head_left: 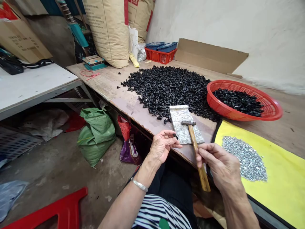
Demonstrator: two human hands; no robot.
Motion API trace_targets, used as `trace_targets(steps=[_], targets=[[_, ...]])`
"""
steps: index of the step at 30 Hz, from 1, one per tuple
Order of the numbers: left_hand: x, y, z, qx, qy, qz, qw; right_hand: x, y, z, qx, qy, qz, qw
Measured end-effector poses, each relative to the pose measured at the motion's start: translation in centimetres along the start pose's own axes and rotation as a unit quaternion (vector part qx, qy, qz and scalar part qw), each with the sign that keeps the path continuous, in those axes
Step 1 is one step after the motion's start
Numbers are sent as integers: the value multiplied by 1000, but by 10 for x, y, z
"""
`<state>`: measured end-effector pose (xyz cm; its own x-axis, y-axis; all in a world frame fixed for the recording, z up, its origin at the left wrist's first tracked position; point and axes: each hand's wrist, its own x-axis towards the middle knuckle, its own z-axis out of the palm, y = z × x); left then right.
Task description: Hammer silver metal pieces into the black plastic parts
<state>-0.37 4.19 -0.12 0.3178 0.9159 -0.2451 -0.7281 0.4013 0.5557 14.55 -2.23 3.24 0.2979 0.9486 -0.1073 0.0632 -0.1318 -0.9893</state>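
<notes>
My left hand pinches a small black plastic piece between thumb and fingers, at the near edge of a metal plate. My right hand is closed in a pinch right of the left hand; what it holds is too small to make out. A wooden-handled hammer lies with its head on the plate and its handle sticking out over the table edge, just beside my right fingers. A big heap of black pieces covers the table behind the plate.
A red basket of black pieces sits at the right. A pile of small silver parts lies on a yellow sheet. Sacks, a cardboard sheet and a small red crate stand at the back. Bags lie on the floor left.
</notes>
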Motion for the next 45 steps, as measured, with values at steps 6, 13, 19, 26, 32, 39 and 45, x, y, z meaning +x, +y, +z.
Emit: trace_targets(steps=[6,13,19,26,32,39,45], targets=[[-4,0,-4,-29,-8,-27,999,1,0,17,3,-15,18,1000],[-11,-8,0,-54,-28,-51,997,14,7,29,-10,20,-44,999],[-14,-14,5,-16,2,-21,1000,20,13,40,68,13,4,998],[-16,-16,4,22,2,7,1000,24,16,43,71,20,13,997],[-13,-17,2,26,-6,2,1000,26,19,43,44,26,4,999],[-12,-17,0,6,-21,-13,1000,26,11,40,75,-19,50,996],[-16,-16,-3,25,-68,-29,997,26,9,32,85,-77,81,990]])
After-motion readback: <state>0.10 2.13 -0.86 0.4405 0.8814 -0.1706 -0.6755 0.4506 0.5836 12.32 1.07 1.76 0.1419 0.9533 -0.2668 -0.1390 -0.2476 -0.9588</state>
